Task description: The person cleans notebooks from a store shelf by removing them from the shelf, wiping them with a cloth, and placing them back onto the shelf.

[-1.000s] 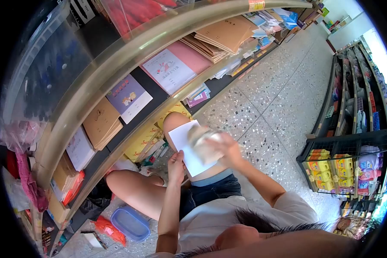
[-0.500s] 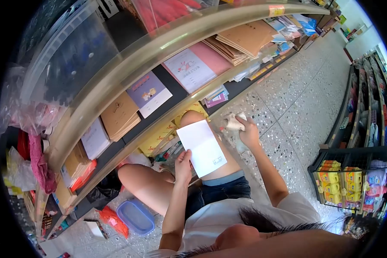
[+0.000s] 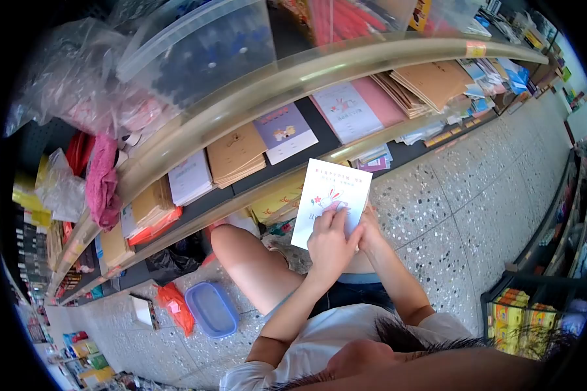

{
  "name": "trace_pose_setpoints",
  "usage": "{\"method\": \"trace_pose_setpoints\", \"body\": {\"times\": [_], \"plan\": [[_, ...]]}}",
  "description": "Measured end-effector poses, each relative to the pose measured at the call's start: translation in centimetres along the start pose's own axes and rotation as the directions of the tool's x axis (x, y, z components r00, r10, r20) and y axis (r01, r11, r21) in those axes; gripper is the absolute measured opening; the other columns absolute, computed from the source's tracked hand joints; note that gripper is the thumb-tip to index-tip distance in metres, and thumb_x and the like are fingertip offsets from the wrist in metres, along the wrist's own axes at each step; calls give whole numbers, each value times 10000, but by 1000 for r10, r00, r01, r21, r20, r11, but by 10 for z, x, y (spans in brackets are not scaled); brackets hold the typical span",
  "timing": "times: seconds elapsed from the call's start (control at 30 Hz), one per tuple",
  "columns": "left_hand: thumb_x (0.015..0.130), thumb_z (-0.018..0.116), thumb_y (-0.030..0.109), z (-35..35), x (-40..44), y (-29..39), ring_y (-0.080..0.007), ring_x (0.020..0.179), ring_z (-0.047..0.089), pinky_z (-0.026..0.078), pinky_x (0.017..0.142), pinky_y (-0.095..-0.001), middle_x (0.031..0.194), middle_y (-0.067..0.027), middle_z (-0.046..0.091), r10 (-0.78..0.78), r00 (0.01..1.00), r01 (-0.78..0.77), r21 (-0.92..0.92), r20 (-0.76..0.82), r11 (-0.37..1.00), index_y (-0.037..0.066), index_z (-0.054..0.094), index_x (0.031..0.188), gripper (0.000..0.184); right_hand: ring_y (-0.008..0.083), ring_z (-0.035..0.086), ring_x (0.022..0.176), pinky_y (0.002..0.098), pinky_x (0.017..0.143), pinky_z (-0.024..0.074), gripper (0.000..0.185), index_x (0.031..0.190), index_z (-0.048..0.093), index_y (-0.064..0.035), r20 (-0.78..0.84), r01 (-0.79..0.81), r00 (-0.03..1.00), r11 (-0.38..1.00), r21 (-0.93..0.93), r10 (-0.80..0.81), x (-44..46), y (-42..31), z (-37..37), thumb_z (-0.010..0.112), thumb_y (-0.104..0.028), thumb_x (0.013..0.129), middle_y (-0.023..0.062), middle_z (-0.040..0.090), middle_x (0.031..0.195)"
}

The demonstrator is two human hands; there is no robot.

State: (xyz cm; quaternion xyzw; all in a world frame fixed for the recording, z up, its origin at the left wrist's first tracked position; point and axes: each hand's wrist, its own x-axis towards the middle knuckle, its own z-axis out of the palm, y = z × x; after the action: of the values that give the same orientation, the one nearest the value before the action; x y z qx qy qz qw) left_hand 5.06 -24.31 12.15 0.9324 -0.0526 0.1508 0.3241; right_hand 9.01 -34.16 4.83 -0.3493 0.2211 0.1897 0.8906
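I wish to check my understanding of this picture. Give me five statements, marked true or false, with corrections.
1. The left hand lies over the white booklet. True.
2. The booklet's cover shows a rabbit drawing. True.
3. The right hand is far from the white booklet. False: the right hand is at its right edge.
4. The orange bag is inside the blue basin. False: the bag lies beside the basin.
5. The purple booklet lies on a shelf. True.

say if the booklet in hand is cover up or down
Cover up: the booklet shows its rabbit picture and printed lines, with the left hand covering part of it.
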Motion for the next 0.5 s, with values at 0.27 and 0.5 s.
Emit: {"method": "trace_pose_setpoints", "body": {"times": [0.27,0.5], "plan": [[812,660,139,-50,-25,-48,-330,1005,554,452,867,-371,1080,-167,587,-83,993,75,-99,-84,992,-7,625,1084,311,224,645,891,330,710,552,289,1164,555,-6,55,-131,990,991,26,129,8,11,23,507,-94,893,153,627,1069],[861,597,-17,-76,-66,-122,-139,988,577,462,870,-268,1105,-100,608,-482,860,399,-811,168,429,-21,429,1326,494,215,648,877,325,708,552,280,1156,562,-3,63,-101,992,988,-120,109,17,21,51,493,-125,913,151,635,1052]]}}
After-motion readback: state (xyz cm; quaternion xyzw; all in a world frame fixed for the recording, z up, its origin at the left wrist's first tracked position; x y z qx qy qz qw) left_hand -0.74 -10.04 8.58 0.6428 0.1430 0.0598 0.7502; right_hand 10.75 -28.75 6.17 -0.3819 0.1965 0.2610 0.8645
